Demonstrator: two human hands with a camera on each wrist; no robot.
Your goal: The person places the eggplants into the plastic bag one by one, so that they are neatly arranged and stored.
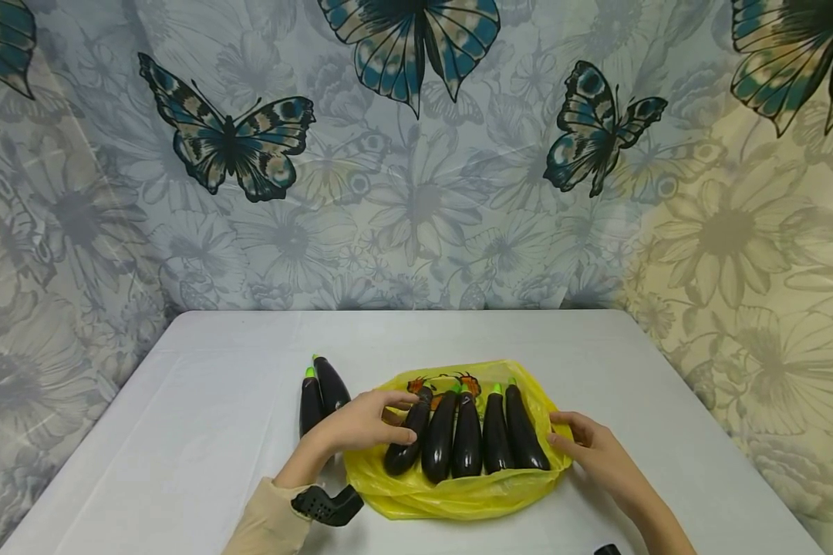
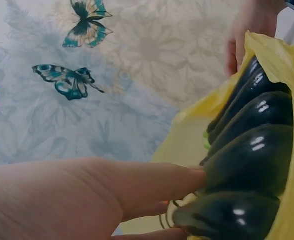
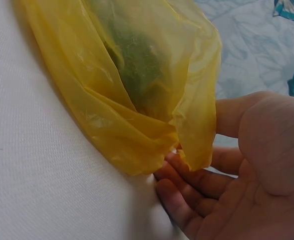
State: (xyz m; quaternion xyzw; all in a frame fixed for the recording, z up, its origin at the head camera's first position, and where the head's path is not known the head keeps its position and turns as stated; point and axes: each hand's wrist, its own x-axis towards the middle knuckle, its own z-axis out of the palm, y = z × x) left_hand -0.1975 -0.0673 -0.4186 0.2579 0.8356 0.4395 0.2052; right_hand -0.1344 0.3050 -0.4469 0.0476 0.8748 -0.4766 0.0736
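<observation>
Five-odd dark, glossy eggplants (image 1: 467,439) with green stem ends lie side by side in a spread yellow plastic bag (image 1: 451,505), bottoms toward the person. My left hand (image 1: 369,422) reaches over the bag's left side, thumb and fingers apart, fingertips right at the leftmost eggplant (image 1: 404,455). In the left wrist view, its thumb (image 2: 161,182) overlaps the eggplants. My right hand (image 1: 597,451) pinches the bag's right edge. The right wrist view has the yellow plastic (image 3: 196,120) between that hand's thumb and fingers (image 3: 186,195).
Two more eggplants (image 1: 311,408) lie on the white table (image 1: 180,432), left of the bag and partly behind the left hand. A black strap device (image 1: 328,505) sits on the left wrist. Behind the table hangs a butterfly-printed cloth (image 1: 423,193).
</observation>
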